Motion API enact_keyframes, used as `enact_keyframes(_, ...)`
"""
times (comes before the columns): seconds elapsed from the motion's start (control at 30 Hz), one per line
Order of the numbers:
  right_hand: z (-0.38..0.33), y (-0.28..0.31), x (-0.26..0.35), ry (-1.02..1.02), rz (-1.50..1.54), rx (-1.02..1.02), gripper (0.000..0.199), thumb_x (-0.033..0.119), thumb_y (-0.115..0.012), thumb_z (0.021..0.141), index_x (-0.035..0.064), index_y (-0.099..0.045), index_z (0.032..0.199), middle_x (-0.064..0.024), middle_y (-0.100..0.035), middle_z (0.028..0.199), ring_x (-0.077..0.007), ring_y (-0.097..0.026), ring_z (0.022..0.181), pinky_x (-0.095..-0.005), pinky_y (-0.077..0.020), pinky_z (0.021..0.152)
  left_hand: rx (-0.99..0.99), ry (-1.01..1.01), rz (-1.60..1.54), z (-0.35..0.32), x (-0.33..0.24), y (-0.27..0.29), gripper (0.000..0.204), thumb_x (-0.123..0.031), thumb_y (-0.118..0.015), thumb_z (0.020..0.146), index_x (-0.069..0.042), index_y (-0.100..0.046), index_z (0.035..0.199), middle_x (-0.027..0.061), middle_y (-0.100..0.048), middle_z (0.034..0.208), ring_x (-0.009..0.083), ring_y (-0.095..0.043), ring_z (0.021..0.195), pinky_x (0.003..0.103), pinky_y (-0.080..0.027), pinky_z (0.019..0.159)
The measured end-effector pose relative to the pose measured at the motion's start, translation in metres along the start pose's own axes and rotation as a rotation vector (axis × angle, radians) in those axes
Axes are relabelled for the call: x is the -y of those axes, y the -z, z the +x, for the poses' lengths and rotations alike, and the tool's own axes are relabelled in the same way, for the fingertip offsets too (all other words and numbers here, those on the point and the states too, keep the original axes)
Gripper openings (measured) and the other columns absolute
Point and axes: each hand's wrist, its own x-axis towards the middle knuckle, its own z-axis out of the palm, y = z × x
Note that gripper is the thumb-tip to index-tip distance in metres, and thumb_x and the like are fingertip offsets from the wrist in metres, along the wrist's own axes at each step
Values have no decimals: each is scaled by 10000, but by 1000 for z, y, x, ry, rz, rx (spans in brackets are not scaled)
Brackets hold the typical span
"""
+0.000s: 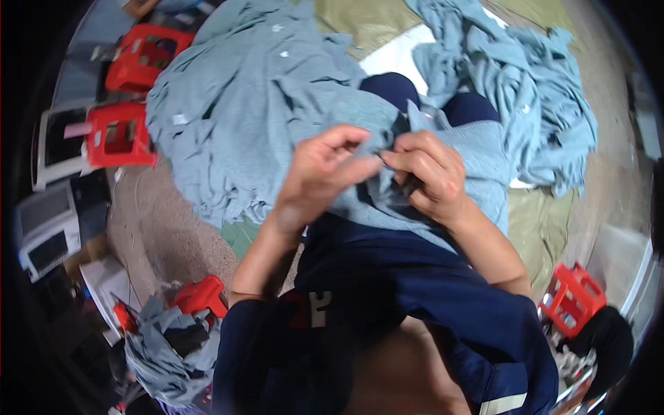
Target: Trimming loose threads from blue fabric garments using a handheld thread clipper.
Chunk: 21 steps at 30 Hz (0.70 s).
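Observation:
A light blue knit garment (477,155) lies across my lap, bunched between my hands. My left hand (315,169) is over its left part, thumb and fingers apart, with blue cloth showing in the gap; the lower fingers are smeared by motion. Close beside it, my right hand (432,173) is closed in a pinch, its fingertips at the cloth. Something small and dark shows at those fingertips and under the curled fingers, too unclear to name. My dark blue knees (391,90) show beyond the garment.
Large heaps of similar blue garments lie ahead left (235,104) and ahead right (532,104), over white and olive sheets. Red plastic stools (121,135) stand at the left, another red stool (573,299) at the lower right. More cloth (173,356) is piled lower left.

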Motion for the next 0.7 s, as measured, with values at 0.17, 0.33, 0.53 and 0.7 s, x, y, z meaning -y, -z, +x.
enact_keyframes(0.17, -11, -5, 0, -50, -1, 0, 187, -24, -709, 713, 35, -647, 879, -137, -587, 944, -206, -596, 731, -278, -468, 572, 81, -531, 369, 11, 18, -5, 259, -158, -741, 810, -11, -645, 1000, 115, -630, 945, 263, -631, 885, 338, -485, 762)
enact_keyframes(0.33, -16, 2, -4, -401, 264, 105, 156, 46, -695, 809, 2, -588, 912, -107, -615, 951, -127, -528, 696, -234, -403, 589, 23, -667, 481, 4, 19, -10, 266, -147, -738, 779, 13, -606, 947, 130, -631, 924, 345, -641, 868, 399, -495, 724)
enact_keyframes(0.53, -16, 6, -7, -276, 206, 28, 135, -18, -653, 711, -19, -589, 829, -135, -622, 852, -210, -578, 727, -289, -438, 632, -46, -742, 600, 15, 32, -5, 288, -256, -723, 806, -21, -600, 918, 103, -613, 820, 320, -634, 800, 395, -499, 668)
enact_keyframes(0.7, -12, -8, -6, -231, 248, -49, 125, -19, -678, 728, -9, -598, 824, -130, -622, 797, -223, -596, 669, -283, -454, 565, -48, -712, 604, 11, 30, 6, 278, -254, -751, 782, -20, -631, 872, 113, -608, 777, 309, -607, 713, 376, -474, 619)
